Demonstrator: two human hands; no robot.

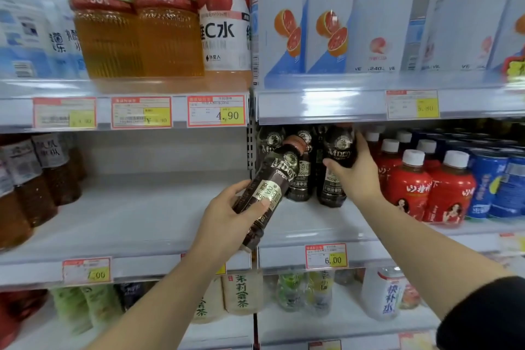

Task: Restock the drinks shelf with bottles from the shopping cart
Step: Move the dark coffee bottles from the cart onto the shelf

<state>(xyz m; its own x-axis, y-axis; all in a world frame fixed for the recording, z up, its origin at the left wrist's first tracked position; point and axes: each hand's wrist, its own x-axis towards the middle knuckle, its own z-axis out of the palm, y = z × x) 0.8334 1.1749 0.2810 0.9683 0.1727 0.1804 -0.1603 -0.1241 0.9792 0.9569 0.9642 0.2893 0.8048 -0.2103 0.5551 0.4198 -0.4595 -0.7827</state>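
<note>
My left hand (227,221) grips a dark coffee bottle (272,179) with a brown cap, tilted to the right in front of the middle shelf (306,227). My right hand (358,173) is wrapped around a second dark coffee bottle (338,159) that stands upright on that shelf, at the right of a short row of the same coffee bottles (301,179). The shopping cart is not in view.
Red bottles with white caps (409,185) and blue cans (488,185) stand right of the coffee row. Brown tea bottles (34,185) fill the far left of the shelf. The shelf above (321,105) holds tall white bottles (326,14); green tea bottles (241,293) sit below.
</note>
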